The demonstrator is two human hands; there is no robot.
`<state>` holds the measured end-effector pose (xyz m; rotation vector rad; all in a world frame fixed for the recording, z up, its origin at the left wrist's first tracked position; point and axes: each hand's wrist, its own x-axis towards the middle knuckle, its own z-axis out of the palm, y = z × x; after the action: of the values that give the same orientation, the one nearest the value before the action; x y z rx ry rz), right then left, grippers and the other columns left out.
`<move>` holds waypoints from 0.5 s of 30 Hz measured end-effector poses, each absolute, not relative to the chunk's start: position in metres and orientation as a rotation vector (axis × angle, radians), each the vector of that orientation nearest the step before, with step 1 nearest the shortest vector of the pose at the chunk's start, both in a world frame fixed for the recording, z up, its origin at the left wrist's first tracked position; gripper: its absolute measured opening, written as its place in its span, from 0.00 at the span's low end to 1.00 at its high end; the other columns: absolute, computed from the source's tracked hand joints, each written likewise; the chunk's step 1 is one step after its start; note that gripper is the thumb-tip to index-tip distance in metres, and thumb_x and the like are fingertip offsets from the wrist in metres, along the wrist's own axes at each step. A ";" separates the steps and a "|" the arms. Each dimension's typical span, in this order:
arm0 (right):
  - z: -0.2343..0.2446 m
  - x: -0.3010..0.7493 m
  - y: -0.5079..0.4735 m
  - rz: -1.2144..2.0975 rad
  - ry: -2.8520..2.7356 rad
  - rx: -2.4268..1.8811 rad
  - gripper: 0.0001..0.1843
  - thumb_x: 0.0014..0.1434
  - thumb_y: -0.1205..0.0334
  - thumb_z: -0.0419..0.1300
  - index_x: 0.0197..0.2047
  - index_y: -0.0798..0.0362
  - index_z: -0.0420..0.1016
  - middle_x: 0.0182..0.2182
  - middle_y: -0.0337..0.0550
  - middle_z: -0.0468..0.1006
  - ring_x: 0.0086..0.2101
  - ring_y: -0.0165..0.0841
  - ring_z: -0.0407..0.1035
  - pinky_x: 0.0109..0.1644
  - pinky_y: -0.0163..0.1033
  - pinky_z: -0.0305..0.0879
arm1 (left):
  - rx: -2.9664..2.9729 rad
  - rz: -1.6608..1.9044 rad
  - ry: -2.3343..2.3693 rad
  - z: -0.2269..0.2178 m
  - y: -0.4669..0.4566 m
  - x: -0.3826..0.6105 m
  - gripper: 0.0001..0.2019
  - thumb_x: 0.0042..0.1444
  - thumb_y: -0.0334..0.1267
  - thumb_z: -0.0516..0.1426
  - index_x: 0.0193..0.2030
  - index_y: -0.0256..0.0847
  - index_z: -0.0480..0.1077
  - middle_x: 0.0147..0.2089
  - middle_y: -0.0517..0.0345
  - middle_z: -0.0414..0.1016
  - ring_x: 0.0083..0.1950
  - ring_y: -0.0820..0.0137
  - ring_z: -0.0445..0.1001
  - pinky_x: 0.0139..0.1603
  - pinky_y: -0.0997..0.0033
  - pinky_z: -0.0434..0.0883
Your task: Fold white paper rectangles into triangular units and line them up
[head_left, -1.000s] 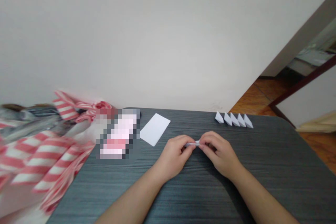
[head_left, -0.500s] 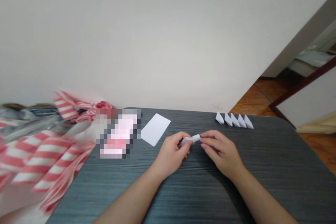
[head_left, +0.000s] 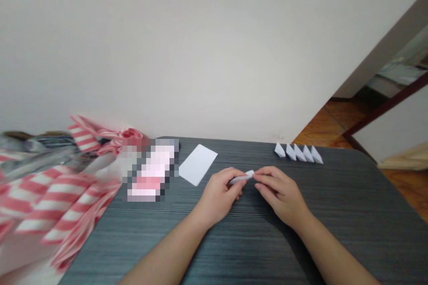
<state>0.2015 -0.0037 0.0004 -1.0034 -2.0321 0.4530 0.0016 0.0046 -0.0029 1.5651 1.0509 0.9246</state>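
A small folded strip of white paper [head_left: 243,177] is pinched between my two hands just above the dark grey table [head_left: 234,240]. My left hand [head_left: 219,196] grips its left end with curled fingers. My right hand [head_left: 279,191] holds the right end between thumb and fingertips. A flat white paper rectangle [head_left: 198,164] lies to the left of my hands. Several folded white paper triangles [head_left: 298,152] stand in a row at the table's far right edge.
A pink and white striped cloth or bag [head_left: 50,200] is heaped at the table's left side, next to a blurred-out pink object [head_left: 150,171]. A white wall stands behind the table. Wooden floor [head_left: 324,127] and a doorway show at the right.
The paper strip has been lifted slightly off the table and tilted, its right end now higher. Both hands stayed in about the same place, with the fingers shifting a little.
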 end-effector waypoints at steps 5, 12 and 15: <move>-0.001 0.201 -0.004 0.528 -2.010 -1.050 0.10 0.62 0.68 0.58 0.46 0.51 0.76 0.42 0.47 0.76 0.40 0.35 0.73 0.43 0.39 0.72 | 1.594 0.960 1.030 -0.005 0.005 0.001 0.08 0.63 0.36 0.54 0.40 0.39 0.75 0.37 0.57 0.72 0.27 0.77 0.70 0.28 0.78 0.69; -0.001 0.201 -0.004 0.595 -1.991 -1.106 0.06 0.61 0.68 0.59 0.42 0.51 0.75 0.41 0.46 0.74 0.30 0.30 0.70 0.33 0.35 0.69 | 1.651 0.986 1.005 -0.003 0.004 0.002 0.09 0.61 0.34 0.54 0.36 0.38 0.76 0.39 0.55 0.74 0.27 0.77 0.70 0.29 0.77 0.69; 0.000 0.200 -0.003 0.592 -1.992 -1.103 0.05 0.61 0.68 0.59 0.40 0.51 0.75 0.40 0.46 0.74 0.30 0.30 0.70 0.32 0.35 0.68 | 1.680 0.969 1.002 -0.002 0.003 0.002 0.09 0.62 0.34 0.54 0.36 0.38 0.77 0.39 0.54 0.75 0.28 0.76 0.70 0.30 0.76 0.70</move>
<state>0.2005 -0.0034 -0.0004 -1.1032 -1.9923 0.5920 0.0023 0.0035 -0.0021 1.6804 1.0020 0.9690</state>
